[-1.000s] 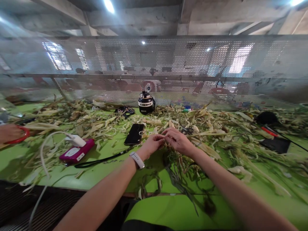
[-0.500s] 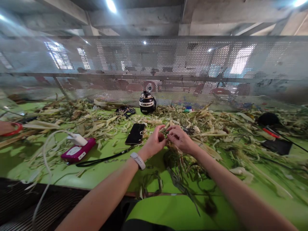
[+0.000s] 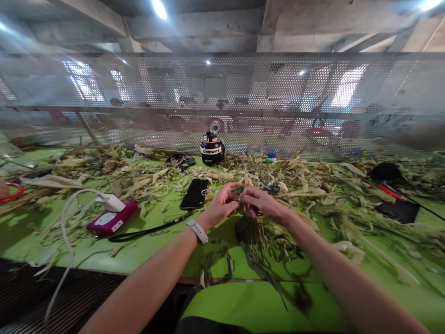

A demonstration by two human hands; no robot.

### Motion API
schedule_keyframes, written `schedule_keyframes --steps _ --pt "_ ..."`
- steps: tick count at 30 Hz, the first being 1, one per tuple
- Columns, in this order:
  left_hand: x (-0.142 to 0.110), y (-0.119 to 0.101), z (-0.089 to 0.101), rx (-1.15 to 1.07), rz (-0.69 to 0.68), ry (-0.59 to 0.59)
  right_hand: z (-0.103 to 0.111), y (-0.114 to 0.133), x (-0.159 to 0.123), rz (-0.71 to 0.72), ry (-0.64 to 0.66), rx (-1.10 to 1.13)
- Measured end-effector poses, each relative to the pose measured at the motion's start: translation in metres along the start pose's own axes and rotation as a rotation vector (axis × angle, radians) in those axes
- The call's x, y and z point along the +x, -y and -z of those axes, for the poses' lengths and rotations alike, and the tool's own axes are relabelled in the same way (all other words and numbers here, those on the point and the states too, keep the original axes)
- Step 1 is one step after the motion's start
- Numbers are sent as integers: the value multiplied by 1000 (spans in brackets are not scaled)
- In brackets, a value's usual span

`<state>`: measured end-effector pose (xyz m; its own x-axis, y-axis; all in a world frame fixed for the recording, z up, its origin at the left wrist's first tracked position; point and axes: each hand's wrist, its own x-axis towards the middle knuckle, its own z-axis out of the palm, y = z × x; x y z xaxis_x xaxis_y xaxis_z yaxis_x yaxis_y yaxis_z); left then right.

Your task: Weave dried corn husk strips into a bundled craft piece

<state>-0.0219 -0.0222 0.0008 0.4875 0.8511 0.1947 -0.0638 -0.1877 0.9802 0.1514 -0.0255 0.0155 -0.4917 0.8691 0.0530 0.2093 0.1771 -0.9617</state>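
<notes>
My left hand [image 3: 222, 204], with a white band at the wrist, is closed in a pinch, thumb toward forefinger. Facing it, my right hand [image 3: 261, 202] pinches too, and the fingertips of both nearly meet. Between and below them hangs a bunch of dried plant strands [image 3: 260, 229], brown and green, with long leaves trailing toward the table's front edge. Which strand each hand grips is partly hidden by the fingers. Just left of my left hand lies a black phone [image 3: 193, 194].
A magenta power block [image 3: 111, 219] with a white plug and cable lies left, near a black strap [image 3: 149, 230]. An "ENERGY" bottle [image 3: 212, 150] stands at the back before a perforated screen [image 3: 222, 83]. Dried husks [image 3: 121, 171] cover much of the green table. Another person's hand [image 3: 4, 191] shows far left.
My right fingers have closed in and turned slightly downward beside the left fingertips. The other person's hand at far left has shifted a little outward.
</notes>
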Motion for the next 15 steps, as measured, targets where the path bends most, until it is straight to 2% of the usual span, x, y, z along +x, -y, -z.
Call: schedule_keyframes --steps 9,15 --pt "1 3 2 -20 -10 23 -2 2 -1 -35 31 39" --pt "2 6 2 -17 -20 13 -2 -1 2 15 15 76"
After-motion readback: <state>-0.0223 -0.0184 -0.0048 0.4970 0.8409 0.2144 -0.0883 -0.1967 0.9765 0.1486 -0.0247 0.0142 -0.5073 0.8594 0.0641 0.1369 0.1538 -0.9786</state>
